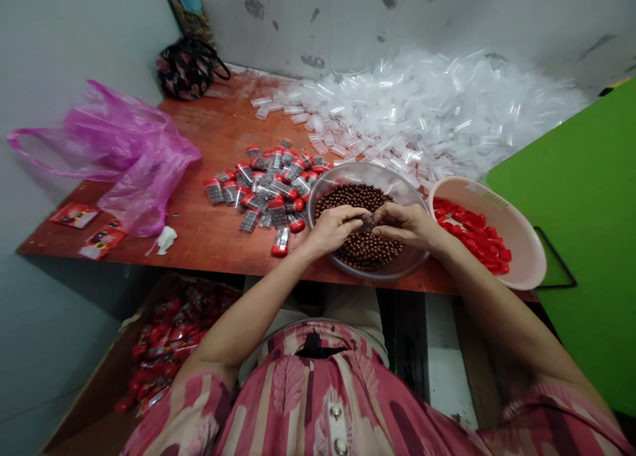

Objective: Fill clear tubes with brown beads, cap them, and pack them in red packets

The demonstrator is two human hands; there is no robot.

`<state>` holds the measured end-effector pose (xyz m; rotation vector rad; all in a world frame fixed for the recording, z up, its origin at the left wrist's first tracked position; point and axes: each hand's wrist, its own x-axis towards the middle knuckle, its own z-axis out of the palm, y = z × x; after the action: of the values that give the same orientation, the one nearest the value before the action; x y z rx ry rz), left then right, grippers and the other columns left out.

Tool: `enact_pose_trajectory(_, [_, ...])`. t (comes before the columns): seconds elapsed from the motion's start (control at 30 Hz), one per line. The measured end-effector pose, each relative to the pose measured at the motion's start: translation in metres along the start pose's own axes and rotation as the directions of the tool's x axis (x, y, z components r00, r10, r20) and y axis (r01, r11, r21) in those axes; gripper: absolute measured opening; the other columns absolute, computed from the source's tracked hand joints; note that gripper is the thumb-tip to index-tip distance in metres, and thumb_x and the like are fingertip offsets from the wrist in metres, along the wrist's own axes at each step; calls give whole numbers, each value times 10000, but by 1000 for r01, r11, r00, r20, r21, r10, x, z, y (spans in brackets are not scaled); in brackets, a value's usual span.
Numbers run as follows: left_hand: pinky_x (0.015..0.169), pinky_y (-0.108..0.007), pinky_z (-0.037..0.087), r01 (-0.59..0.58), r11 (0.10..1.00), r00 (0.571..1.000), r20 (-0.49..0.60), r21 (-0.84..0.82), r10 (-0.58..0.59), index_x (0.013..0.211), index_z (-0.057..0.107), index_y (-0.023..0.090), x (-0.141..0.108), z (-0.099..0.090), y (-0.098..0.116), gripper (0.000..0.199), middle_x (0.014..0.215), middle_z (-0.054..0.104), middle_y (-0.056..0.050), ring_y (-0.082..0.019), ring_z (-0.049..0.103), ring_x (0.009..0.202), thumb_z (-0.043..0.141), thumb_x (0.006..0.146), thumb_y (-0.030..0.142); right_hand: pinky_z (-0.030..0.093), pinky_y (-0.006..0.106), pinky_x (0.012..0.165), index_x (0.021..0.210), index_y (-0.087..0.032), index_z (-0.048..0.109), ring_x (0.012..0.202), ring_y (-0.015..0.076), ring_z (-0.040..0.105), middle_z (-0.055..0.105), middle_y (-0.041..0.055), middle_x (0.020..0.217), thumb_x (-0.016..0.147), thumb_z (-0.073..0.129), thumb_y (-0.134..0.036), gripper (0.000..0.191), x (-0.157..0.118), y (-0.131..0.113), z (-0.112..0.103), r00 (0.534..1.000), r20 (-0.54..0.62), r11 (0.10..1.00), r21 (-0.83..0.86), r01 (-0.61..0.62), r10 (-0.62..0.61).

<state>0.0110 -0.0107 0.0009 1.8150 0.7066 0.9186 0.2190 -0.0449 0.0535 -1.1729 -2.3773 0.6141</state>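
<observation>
Over a clear bowl (422, 260) of small round brown balls (370, 249), my two hands meet at the fingertips. My left hand (335, 229) is closed on a small clear container (366, 221), which is blurred and partly covered by fingers. From the other side my right hand (410, 225) pinches at the same container. Left of the bowl lies a heap of filled clear containers with red caps (268, 184). To the right, a pale pink basin (529, 264) holds loose red caps (472, 234).
A large pile of clear plastic containers (422, 105) covers the back right of the red-brown table (213, 128). A pink plastic bag (144, 158), printed cards (74, 215) and a dark bag (183, 71) lie left. Red packs (173, 340) fill a box below. A green panel (586, 211) borders the right.
</observation>
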Motion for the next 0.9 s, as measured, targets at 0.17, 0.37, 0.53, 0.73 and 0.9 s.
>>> enact_pose_trajectory(0.17, [963, -310, 460, -3, 1000, 1000, -28, 12, 4, 1007, 726, 181, -1, 0, 1, 238, 1077, 726, -57, -178, 652, 1014, 585, 820, 137, 367, 205, 506, 778, -185, 568, 521, 84, 477, 563, -32, 618, 851, 628, -352, 192, -1, 3, 3, 999, -45, 1000, 5, 24, -24])
enact_pose_trajectory(0.37, [974, -309, 457, -24, 1000, 997, -74, -6, 23, 1041, 712, 147, -3, 0, 1, 246, 1107, 714, -91, -180, 647, 1037, 568, 842, 153, 447, 230, 563, 824, -209, 588, 588, 122, 588, 658, -6, 679, 848, 633, -342, 143, -6, 10, 5, 986, -169, 1000, 0, -9, 9])
enact_pose_trajectory(0.53, [975, -324, 461, 1, 999, 997, -82, -34, -3, 1023, 720, 179, -3, 0, -1, 242, 1111, 716, -69, -183, 648, 1039, 586, 823, 164, 515, 247, 687, 1103, -240, 627, 722, 142, 684, 739, 3, 855, 890, 578, -306, 228, -4, 7, 6, 995, -87, 995, -95, 36, -44])
enact_pose_trajectory(0.73, [999, -342, 456, 44, 995, 993, -108, -92, -53, 984, 734, 181, -3, -1, 1, 225, 1080, 726, -64, -192, 643, 1037, 601, 803, 168, 530, 276, 636, 876, -231, 662, 695, 171, 683, 740, 28, 829, 858, 605, -342, 125, 0, 0, 9, 984, -181, 996, -92, -11, -6])
enact_pose_trajectory(0.9, [828, -354, 563, 261, 800, 940, -47, -540, -338, 1058, 699, 152, 1, 1, -2, 304, 1150, 694, -88, -206, 660, 969, 664, 771, 246, 471, 243, 485, 780, -193, 611, 521, 140, 603, 642, -5, 604, 818, 657, -397, 213, -14, 6, 5, 923, -273, 952, 220, -214, 270])
